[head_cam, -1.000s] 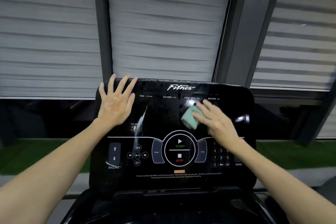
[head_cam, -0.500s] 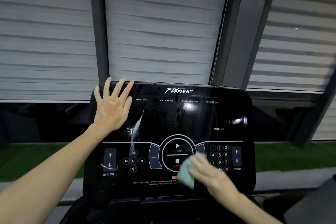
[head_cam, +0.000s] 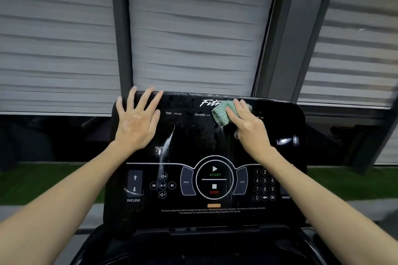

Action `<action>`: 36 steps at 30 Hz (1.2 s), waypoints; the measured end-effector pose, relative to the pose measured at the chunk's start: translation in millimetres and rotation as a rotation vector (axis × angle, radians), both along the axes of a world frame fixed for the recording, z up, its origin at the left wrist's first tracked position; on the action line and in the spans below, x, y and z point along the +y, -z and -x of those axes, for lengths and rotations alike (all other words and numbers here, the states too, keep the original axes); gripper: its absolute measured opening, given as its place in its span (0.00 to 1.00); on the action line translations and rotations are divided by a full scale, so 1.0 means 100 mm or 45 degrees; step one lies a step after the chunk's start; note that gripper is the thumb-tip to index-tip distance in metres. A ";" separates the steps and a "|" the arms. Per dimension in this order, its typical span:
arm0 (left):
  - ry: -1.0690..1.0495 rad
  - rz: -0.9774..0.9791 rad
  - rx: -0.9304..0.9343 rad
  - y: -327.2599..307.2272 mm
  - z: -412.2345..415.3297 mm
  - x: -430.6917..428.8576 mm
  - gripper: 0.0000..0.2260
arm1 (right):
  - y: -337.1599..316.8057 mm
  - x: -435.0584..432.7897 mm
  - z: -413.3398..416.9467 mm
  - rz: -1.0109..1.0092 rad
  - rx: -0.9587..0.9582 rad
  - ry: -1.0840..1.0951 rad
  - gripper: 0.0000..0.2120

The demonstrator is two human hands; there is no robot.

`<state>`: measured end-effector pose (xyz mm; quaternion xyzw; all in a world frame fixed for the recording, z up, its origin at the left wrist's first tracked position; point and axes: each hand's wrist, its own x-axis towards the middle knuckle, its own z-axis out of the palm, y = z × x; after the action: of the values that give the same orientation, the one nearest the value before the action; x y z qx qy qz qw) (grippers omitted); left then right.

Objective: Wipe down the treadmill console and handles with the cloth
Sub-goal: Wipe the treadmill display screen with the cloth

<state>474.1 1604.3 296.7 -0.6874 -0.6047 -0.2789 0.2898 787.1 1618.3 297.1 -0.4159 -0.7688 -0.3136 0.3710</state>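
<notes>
Nearest the camera, the dim black moulding below the panel (head_cam: 193, 241) is too dark to read, and the treadmill's handles cannot be made out anywhere, so nothing shows whether they have been wiped; I would count them as left to do. Above it rises the glossy black treadmill console (head_cam: 204, 217), whose lower band with the round START and STOP ring (head_cam: 214, 178) looks fairly clean apart from thin smears. Higher up, the display area carries fine droplets and a pale wet streak (head_cam: 169, 142), so the console seems to be about midway through its wipe. The left hand (head_cam: 137, 122) lies spread flat on the upper left corner, fingertips at the top edge, bracing. The right hand (head_cam: 249, 127) presses the small pale green terry cloth (head_cam: 221, 112) against the top centre with straight fingers; its thumb is hidden, and the cloth covers part of the white logo and one readout label. A checked scrap peeks from under the palm, probably the cloth's other face. Beyond are grey slatted blinds (head_cam: 193, 38).
</notes>
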 end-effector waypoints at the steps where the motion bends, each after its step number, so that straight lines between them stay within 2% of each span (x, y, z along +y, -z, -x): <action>1: 0.003 0.003 -0.003 0.00 0.01 0.01 0.24 | 0.14 -0.07 0.08 0.001 0.035 -0.022 0.31; 4: 0.026 0.001 -0.011 0.01 0.01 0.01 0.24 | 0.85 -0.41 0.18 0.046 -0.013 -0.213 0.23; 8: 0.038 -0.024 -0.002 0.01 0.02 0.01 0.24 | 1.71 -0.84 0.06 0.313 -0.366 -0.486 0.21; 10: 0.032 -0.023 0.013 0.01 0.03 0.01 0.24 | 1.76 -0.87 -0.02 0.362 -0.535 -0.552 0.16; 12: 0.047 -0.019 0.031 0.02 0.06 0.00 0.24 | 1.55 -0.77 -0.03 0.311 -0.601 -0.574 0.14; 14: 0.078 -0.013 0.041 0.04 0.10 -0.01 0.25 | 1.20 -0.62 0.06 0.211 -0.541 -0.548 0.15; 17: 0.118 -0.019 0.049 0.06 0.19 -0.03 0.26 | 0.56 -0.27 0.23 0.061 -0.329 -0.383 0.21; 21: 0.148 -0.007 0.078 0.05 0.23 -0.05 0.25 | -0.19 0.05 0.51 0.081 -0.091 -0.161 0.35; 24: 0.140 -0.018 0.086 0.06 0.23 -0.05 0.25 | -0.24 0.00 0.74 0.086 0.048 -0.095 0.35; 27: 0.143 -0.033 0.077 0.08 0.22 -0.03 0.25 | 0.26 -0.22 0.89 0.069 0.062 -0.171 0.32; 29: 0.152 -0.039 0.066 0.08 0.22 -0.02 0.25 | 0.79 -0.46 0.91 0.124 -0.014 -0.315 0.29; 32: 0.173 -0.052 0.063 0.08 0.24 -0.02 0.25 | 1.45 -0.85 0.79 0.261 -0.330 -0.495 0.21; 34: 0.196 -0.058 0.057 0.08 0.24 -0.02 0.25 | 1.64 -0.97 0.69 0.312 -0.561 -0.533 0.19; 36: 0.209 -0.058 0.033 0.08 0.24 -0.02 0.25 | 1.60 -0.93 0.64 0.284 -0.666 -0.551 0.17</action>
<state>450.0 1601.8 288.9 -0.7315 -0.5361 -0.3063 0.2893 723.0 1525.0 137.1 -0.1869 -0.9376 -0.2377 0.1718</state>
